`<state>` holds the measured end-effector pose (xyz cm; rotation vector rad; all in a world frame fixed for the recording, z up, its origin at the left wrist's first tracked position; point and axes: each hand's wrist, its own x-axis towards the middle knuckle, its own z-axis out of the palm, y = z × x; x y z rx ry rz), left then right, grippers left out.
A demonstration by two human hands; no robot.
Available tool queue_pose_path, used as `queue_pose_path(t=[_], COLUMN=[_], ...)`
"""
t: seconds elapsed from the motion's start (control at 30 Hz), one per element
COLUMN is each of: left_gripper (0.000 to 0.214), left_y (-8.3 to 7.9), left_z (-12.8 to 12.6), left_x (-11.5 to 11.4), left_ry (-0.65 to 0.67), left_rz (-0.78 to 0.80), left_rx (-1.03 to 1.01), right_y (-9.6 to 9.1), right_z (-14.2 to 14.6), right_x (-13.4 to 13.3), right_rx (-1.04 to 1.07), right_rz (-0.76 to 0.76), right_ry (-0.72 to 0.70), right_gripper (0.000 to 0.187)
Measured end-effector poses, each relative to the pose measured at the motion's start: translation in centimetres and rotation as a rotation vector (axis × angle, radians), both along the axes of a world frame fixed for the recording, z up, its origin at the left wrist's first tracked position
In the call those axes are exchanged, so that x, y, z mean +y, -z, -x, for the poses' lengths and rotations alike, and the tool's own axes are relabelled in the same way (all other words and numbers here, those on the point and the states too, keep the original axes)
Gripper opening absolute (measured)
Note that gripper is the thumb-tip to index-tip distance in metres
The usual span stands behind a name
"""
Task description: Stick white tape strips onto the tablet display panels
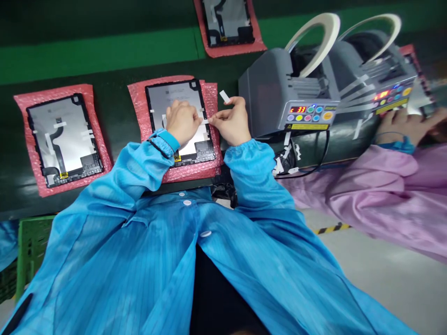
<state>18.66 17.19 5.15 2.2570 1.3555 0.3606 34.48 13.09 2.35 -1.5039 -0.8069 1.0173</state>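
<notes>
A tablet screen panel [178, 95], black-edged with a silvery back, lies on pink bubble wrap [138, 100] in front of me. My left hand [182, 122] rests over its middle with curled fingers, hiding part of the back; whatever is under the fingertips is hidden. At the panel's right edge, my right hand [233, 122] pinches a short white strip of tape [205, 122] between thumb and finger. A second white tape piece [224, 96] sticks up from the right hand's upper fingers. Other small tape pieces sit along the panel's edges.
Another panel [70, 135] on pink wrap lies left, and one more [228, 21] at the back. Right of my hands stands a grey tape dispenser [265, 93], with a second dispenser [366, 70] beyond it. A co-worker's hand [401, 125] and pink sleeve are at far right.
</notes>
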Motion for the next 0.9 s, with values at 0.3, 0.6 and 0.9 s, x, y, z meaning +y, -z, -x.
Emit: queue_pose_path(t=[0.3, 0.6, 0.9], left_gripper=[0.023, 0.019, 0.016], left_y=[0.6, -0.5, -3.0], left_z=[0.1, -0.6, 0.8], left_x=[0.0, -0.5, 2.0], left_ry=[0.032, -0.035, 0.009], left_rz=[-0.016, 0.036, 0.068], left_rx=[0.007, 0.045, -0.039], right_y=[0.6, 1.8, -0.3], right_z=[0.0, -0.8, -2.2], right_x=[0.3, 0.8, 0.3], right_rx=[-0.039, 0.019, -0.027], right_rz=[0.003, 0.047, -0.018], right_ry=[-0.004, -0.09, -0.208], right_gripper=[0.05, 0.058, 0.034])
